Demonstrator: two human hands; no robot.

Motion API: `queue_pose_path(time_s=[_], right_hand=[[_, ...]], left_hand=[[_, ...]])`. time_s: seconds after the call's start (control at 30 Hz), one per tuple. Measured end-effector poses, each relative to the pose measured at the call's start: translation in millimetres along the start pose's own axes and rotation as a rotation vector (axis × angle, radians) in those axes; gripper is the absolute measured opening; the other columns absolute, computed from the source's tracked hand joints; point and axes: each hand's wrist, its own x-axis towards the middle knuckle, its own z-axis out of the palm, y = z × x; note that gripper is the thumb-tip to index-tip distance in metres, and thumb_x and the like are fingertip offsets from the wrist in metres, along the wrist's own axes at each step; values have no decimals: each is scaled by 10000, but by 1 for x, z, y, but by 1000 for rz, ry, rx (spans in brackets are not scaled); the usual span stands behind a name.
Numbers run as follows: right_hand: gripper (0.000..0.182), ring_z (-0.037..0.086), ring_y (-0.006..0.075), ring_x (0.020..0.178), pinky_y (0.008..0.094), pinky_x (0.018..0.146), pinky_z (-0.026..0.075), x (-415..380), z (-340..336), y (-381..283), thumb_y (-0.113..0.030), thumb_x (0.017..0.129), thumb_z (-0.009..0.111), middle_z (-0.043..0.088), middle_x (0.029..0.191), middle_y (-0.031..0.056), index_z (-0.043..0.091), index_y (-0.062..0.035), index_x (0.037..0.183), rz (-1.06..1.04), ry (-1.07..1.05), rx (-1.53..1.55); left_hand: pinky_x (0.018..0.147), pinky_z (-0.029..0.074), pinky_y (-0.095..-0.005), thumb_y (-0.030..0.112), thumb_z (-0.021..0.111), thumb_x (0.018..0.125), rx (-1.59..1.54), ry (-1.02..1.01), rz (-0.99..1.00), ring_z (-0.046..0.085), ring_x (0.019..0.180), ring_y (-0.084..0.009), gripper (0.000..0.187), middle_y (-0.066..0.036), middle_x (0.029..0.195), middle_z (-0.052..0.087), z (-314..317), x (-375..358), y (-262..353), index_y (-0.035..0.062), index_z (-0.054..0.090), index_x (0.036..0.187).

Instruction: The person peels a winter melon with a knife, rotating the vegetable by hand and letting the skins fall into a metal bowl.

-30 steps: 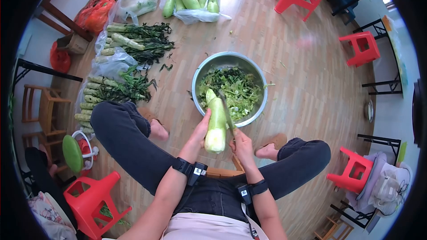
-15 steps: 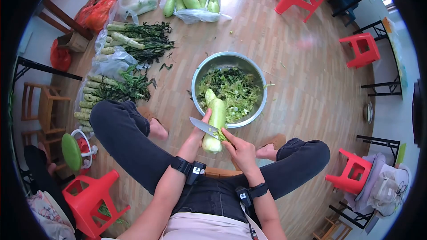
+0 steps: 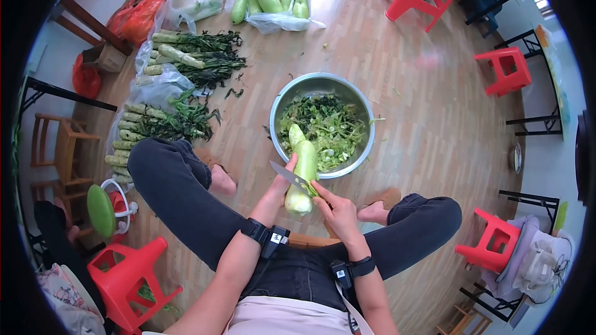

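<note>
the knife [image 3: 290, 177] has swung from pointing up along the pale green gourd [image 3: 302, 174] a second ago to lying across its lower end, so a fresh peeling stroke seems due. the right hand [image 3: 337, 208] grips the handle; the left hand [image 3: 279, 186] clasps the gourd over the steel bowl [image 3: 366, 111] of peelings (its fingers hidden behind the gourd).

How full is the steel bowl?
Partly full: green peelings and leaves cover the bottom of the steel bowl, below its bare inner wall.
</note>
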Motion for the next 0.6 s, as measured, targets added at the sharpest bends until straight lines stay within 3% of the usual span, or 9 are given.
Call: queue_pose_path(time_s=[0.17,0.23,0.47,0.53,0.57,0.6], right_hand=[[356,583,233,562,317,555,452,2,-5,-2,-270,820,590,612,692,124,561,-249,1174,-4,28,-38],[367,581,220,541,328,504,439,3,-2,3,-338,821,576,591,633,81,548,-289,1183,-17,34,-58],[351,593,242,576,341,511,445,8,3,5,-339,822,572,607,676,100,557,-295,1170,-44,97,-70],[333,546,165,496,288,487,419,8,9,9,-303,856,548,595,616,53,555,-251,1184,-83,164,-84],[333,546,165,496,288,487,419,12,13,18,-303,856,548,595,616,53,555,-251,1184,-83,163,-83],[325,480,111,489,255,481,392,19,15,26,-277,872,533,559,596,15,552,-219,1191,114,180,232]], left_hand=[[650,523,-325,526,435,862,18,17,8,611,784,-196,565,-102,944,594,11,-5,1,42,482,1150],[651,523,-325,525,430,865,17,2,-5,612,787,-196,563,-102,945,593,13,-7,3,42,479,1150],[657,520,-328,532,419,866,7,-22,4,605,807,-195,576,-106,976,587,7,-3,0,41,461,1165],[648,522,-327,534,416,866,21,-8,19,607,796,-193,576,-104,971,591,6,-3,-2,42,464,1163],[639,523,-325,536,412,867,34,9,33,610,786,-191,576,-101,967,595,6,-2,-3,44,466,1161],[639,523,-325,536,412,867,35,9,33,610,786,-191,576,-101,967,595,9,-4,-2,44,466,1161]])
